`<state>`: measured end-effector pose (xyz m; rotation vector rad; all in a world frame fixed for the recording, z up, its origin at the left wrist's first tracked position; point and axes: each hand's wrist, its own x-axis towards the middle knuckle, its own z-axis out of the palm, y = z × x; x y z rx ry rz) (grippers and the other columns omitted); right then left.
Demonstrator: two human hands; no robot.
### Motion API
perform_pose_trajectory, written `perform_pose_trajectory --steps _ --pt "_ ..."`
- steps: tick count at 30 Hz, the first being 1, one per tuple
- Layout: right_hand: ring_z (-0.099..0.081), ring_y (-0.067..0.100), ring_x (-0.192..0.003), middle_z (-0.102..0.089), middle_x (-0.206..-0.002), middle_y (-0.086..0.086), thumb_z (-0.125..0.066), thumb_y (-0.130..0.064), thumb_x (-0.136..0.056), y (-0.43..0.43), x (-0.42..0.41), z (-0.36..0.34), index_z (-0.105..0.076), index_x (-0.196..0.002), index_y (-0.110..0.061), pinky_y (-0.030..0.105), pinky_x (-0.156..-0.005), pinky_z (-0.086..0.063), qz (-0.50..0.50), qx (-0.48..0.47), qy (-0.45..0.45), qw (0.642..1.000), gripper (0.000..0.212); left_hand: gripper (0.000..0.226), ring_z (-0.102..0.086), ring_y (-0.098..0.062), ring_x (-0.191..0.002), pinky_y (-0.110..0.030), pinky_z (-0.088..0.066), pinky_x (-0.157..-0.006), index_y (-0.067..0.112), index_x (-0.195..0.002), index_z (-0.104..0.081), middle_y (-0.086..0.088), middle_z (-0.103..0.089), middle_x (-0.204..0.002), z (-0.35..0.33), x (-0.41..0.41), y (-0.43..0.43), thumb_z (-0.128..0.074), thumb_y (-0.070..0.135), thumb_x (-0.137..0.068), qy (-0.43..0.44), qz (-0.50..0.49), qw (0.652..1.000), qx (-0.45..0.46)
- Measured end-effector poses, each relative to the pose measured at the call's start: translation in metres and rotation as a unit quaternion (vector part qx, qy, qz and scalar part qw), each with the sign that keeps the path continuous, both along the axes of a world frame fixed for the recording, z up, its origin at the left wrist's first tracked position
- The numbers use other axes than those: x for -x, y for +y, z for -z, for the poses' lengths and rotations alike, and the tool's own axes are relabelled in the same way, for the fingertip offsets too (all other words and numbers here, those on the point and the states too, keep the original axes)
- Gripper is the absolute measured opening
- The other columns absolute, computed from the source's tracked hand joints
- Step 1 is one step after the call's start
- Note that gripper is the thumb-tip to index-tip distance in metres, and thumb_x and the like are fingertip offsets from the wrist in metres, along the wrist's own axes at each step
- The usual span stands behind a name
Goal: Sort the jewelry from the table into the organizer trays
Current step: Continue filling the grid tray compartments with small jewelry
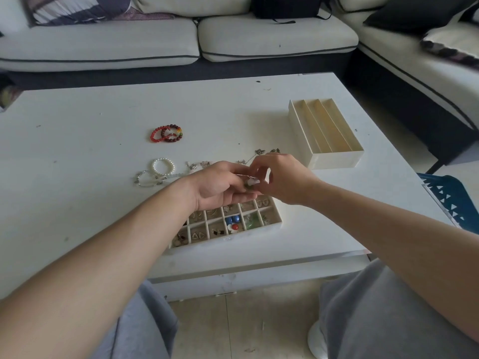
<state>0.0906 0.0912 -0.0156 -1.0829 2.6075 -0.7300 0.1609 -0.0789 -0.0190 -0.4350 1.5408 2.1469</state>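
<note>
Small silver-chain jewelry piece with white and green bits (251,182) was held between my hands, just above white gridded organizer tray (275,223). Left hand (220,186) cupped it, thumb on chain; right hand (281,180) pinched it with curled fingertips. Red bead bracelets (167,133) lay farther back on white table (77,151).

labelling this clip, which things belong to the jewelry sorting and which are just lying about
Job: grid tray, slotted tray, red bead bracelets, pearl bracelet, small piece held by left hand and right hand.
Lying about: black bag, blue basket.
</note>
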Motion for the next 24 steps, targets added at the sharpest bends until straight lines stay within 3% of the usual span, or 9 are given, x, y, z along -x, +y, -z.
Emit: perform_pose_trajectory --steps 3,7,11,18,22,24 --pt "-0.052 0.0 -0.075 -0.063 -0.094 -0.008 -0.074 -0.023 -0.084 -0.001 -0.001 0.001 -0.068 -0.103 -0.028 0.037 -0.076 -0.054 -0.013 0.002 0.01 1.0 0.021 0.04 -0.071 -0.031 -0.1 -0.04 -0.054 -0.098 -0.004 -0.127 -0.059 -0.023 -0.067 -0.113 0.001 0.001 -0.002 -0.044 -0.021 -0.094 0.005 0.017 1.0 0.005" --pt "-0.057 0.011 -0.079 -0.062 -0.092 -0.007 -0.071 -0.019 -0.082 -0.003 -0.004 0.001 -0.069 -0.095 -0.031 0.037 -0.075 -0.055 -0.01 0.005 0.019 1.0 0.018 0.032 -0.071 -0.032 -0.105 -0.043 -0.053 -0.1 0.001 -0.123 -0.06 -0.018 -0.072 -0.105 0.004 0.001 -0.003 -0.049 -0.013 -0.097 0.01 0.019 1.0 0.013" --pt "-0.06 0.01 -0.08 -0.062 -0.091 -0.009 -0.072 -0.018 -0.082 -0.002 -0.002 -0.001 -0.069 -0.092 -0.028 0.035 -0.077 -0.055 -0.002 -0.001 0.003 1.0 0.014 0.033 -0.068 -0.037 -0.114 -0.038 -0.056 -0.096 -0.002 -0.13 -0.058 -0.026 -0.07 -0.118 0.004 0.001 -0.001 -0.051 -0.01 -0.099 0.011 0.008 0.999 0.034" --pt "-0.066 0.012 -0.082 -0.07 -0.091 -0.008 -0.075 -0.021 -0.083 -0.002 0.001 -0.001 -0.069 -0.091 -0.025 0.026 -0.074 -0.053 0.027 -0.001 -0.031 0.999 0.011 0.03 -0.073 -0.034 -0.101 -0.033 -0.062 -0.083 0.0 -0.128 -0.058 -0.029 -0.072 -0.107 0.008 0.003 0.001 -0.053 -0.007 -0.099 0.015 -0.014 0.992 0.122" --pt "-0.061 0.004 -0.076 -0.068 -0.087 -0.011 -0.075 -0.02 -0.084 0.001 0.002 -0.004 -0.067 -0.088 -0.027 0.015 -0.065 -0.044 0.026 0.008 -0.036 0.999 0.012 0.022 -0.075 -0.03 -0.09 -0.032 -0.062 -0.075 0.001 -0.116 -0.064 -0.021 -0.076 -0.098 0.011 0.005 0.002 -0.063 -0.003 -0.094 0.036 -0.05 0.984 0.167" --pt "-0.059 -0.001 -0.074 -0.068 -0.086 -0.012 -0.073 -0.019 -0.084 0.001 0.003 -0.003 -0.065 -0.088 -0.029 0.015 -0.063 -0.042 0.029 0.014 -0.037 0.999 0.013 0.022 -0.075 -0.03 -0.091 -0.033 -0.06 -0.079 0.002 -0.112 -0.065 -0.02 -0.076 -0.096 0.011 0.006 0.001 -0.068 -0.003 -0.091 0.05 -0.066 0.981 0.174"
